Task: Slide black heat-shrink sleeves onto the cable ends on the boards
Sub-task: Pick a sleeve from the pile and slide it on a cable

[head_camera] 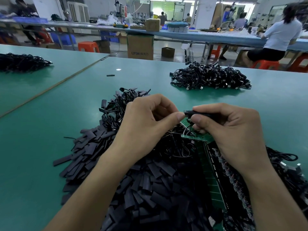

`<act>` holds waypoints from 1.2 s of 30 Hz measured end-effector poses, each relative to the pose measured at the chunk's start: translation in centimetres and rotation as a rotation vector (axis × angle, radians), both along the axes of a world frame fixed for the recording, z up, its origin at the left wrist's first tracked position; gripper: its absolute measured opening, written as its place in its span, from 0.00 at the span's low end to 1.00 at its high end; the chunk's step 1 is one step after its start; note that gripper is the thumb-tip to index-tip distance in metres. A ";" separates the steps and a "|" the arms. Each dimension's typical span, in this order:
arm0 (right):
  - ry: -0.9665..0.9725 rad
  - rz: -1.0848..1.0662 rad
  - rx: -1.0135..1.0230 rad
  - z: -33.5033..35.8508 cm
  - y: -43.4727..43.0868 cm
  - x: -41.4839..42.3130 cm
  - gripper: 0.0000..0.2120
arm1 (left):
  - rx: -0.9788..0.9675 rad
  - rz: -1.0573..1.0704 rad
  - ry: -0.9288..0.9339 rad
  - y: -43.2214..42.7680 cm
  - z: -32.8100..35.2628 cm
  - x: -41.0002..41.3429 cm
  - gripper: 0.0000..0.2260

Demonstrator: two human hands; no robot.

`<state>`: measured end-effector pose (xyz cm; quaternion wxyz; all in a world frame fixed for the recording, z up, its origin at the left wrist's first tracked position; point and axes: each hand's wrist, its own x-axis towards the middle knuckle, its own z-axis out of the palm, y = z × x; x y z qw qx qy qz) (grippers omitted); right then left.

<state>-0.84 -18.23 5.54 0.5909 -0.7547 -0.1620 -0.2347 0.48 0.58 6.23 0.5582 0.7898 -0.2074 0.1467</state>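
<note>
Heat-shrink sleeves [150,189] lie in a broad loose heap in front of you. They are short, flat, matt black strips, piled every which way from the near edge of the green counter [41,130] up to your wrists.

To the right of that heap the boards [208,172] lie side by side. They are long, dark green strips running from the near edge toward the middle, with thin black leads curling off them.

A tangle of sleeved cables [120,104] sits just behind your left hand. Another heap of black cable bundles [211,77] lies toward the far right of the counter, and a third [21,61] lies at the far left edge.

Your hands meet above the far end of the boards. Your right hand [233,130] is curled, gripping one sleeve [198,113] between thumb and forefinger. This sleeve is rounded out into a tube and points left.

Your left hand [146,120] is also curled, its thumb and forefinger pinching the cable end [185,111] right at the mouth of that sleeve.

One stray sleeve [110,75] lies alone, well apart, toward the far edge.
</note>
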 end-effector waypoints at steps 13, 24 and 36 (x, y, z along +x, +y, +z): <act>0.009 0.038 0.044 0.3 0.6 -0.3 0.09 | -0.026 -0.079 0.160 0.3 -0.1 0.5 0.07; 0.021 0.030 -0.003 -0.1 0.8 0.0 0.09 | 0.141 -0.058 0.097 0.2 -0.2 0.6 0.07; 0.080 0.071 0.062 0.4 0.9 -0.3 0.10 | 0.144 -0.096 0.111 -0.1 0.1 0.2 0.07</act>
